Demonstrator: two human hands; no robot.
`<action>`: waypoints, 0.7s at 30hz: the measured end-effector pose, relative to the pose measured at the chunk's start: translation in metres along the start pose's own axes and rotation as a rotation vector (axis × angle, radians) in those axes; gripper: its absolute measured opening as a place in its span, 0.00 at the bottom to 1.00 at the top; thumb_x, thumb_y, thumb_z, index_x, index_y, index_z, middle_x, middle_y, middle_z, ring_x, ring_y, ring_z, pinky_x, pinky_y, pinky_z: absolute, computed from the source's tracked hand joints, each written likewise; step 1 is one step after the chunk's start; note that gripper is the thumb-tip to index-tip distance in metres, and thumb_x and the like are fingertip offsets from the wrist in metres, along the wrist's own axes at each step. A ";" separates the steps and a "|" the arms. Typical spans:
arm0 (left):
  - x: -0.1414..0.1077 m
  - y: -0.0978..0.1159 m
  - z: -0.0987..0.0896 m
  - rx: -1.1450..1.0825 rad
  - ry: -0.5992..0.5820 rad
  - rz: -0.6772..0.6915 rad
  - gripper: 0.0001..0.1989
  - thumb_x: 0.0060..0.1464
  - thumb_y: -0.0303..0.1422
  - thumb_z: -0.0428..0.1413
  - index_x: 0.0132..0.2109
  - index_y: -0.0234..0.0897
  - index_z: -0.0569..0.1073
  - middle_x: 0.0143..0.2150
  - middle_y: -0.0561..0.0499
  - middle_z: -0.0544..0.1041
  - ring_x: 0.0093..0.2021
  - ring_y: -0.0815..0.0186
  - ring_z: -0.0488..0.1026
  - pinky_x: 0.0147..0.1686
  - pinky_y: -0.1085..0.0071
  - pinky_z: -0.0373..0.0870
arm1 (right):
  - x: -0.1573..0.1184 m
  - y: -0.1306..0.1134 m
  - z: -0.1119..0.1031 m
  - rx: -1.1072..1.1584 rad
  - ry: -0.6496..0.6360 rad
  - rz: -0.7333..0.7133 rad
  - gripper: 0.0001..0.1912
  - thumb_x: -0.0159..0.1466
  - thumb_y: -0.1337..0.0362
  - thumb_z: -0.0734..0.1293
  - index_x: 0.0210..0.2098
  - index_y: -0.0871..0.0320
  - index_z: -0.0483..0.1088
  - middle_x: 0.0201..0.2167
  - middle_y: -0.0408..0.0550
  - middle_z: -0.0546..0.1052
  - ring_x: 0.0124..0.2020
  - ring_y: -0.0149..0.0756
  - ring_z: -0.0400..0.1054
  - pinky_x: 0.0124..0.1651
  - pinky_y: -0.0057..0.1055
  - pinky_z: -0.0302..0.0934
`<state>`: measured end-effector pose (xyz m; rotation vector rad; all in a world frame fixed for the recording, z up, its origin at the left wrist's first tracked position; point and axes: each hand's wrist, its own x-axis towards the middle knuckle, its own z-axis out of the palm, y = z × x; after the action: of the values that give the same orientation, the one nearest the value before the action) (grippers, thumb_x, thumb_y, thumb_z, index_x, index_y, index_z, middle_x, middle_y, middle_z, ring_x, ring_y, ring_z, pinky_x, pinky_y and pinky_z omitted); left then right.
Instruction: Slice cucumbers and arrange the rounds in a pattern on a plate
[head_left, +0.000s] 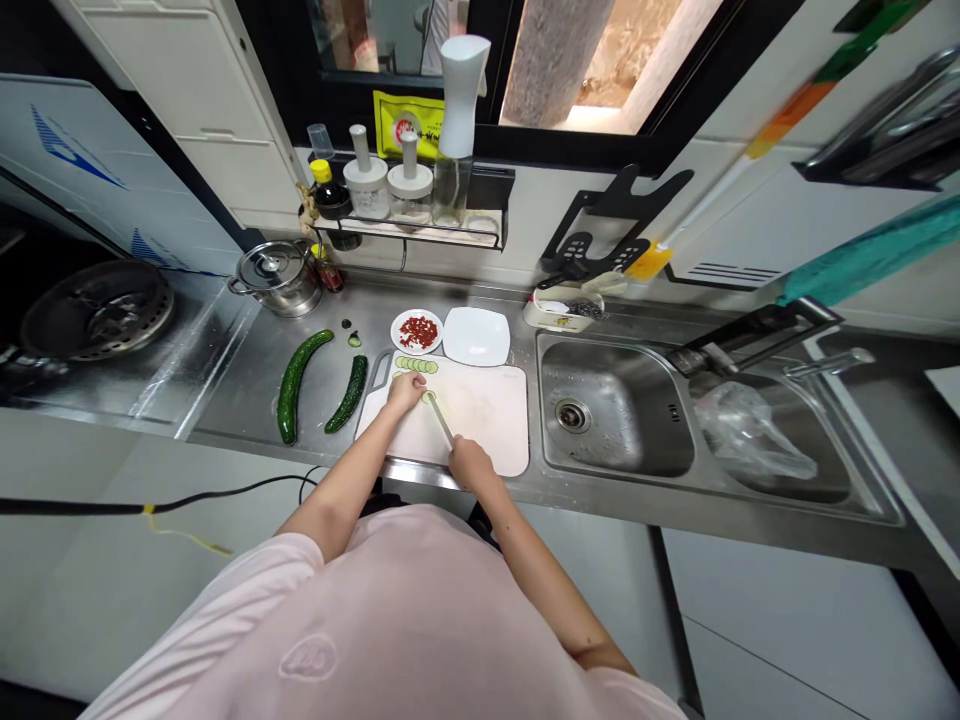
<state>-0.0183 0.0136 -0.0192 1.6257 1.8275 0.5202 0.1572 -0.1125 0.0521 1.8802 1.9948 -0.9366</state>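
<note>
A white cutting board [491,420] lies on the steel counter. My right hand [470,463] is wrapped round the handle of a knife [441,420], its blade pointing up and left over the board. The knife tip meets a pale green cucumber slice [428,397]. Just left of that slice, my left hand [406,392] rests on the board with its fingers bent together; what they hold, if anything, is too small to tell. Above it, a row of overlapping cucumber slices [416,365] lies near the board's top edge.
Two cucumbers, one long [294,388] and one shorter [348,395], lie left of the board. Behind it stand a plate of chopped red pieces [418,331] and a white plate [476,336]. A sink [615,450] is at right, a steel pot [281,285] at back left.
</note>
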 end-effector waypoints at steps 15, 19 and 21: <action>-0.003 0.004 -0.002 0.026 -0.004 -0.022 0.09 0.46 0.28 0.58 0.38 0.38 0.77 0.32 0.51 0.77 0.35 0.67 0.71 0.38 0.74 0.65 | -0.018 0.011 0.008 0.003 -0.017 0.023 0.13 0.65 0.69 0.55 0.45 0.62 0.67 0.40 0.59 0.75 0.41 0.40 0.71 0.37 0.29 0.57; -0.006 0.005 -0.002 0.040 0.013 0.003 0.09 0.47 0.28 0.57 0.38 0.38 0.77 0.34 0.50 0.77 0.36 0.66 0.71 0.40 0.73 0.65 | -0.020 0.017 0.005 0.030 -0.003 0.026 0.12 0.66 0.67 0.55 0.44 0.61 0.67 0.40 0.58 0.75 0.41 0.40 0.70 0.36 0.28 0.55; -0.009 0.005 -0.002 0.047 0.024 0.042 0.09 0.49 0.27 0.55 0.39 0.37 0.77 0.36 0.49 0.77 0.38 0.65 0.71 0.42 0.72 0.65 | -0.022 0.022 0.003 0.057 0.036 0.016 0.13 0.67 0.64 0.54 0.43 0.61 0.67 0.39 0.57 0.75 0.40 0.39 0.70 0.35 0.27 0.54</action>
<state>-0.0158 0.0054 -0.0130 1.6993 1.8390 0.5213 0.1805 -0.1325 0.0561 1.9532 1.9902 -0.9718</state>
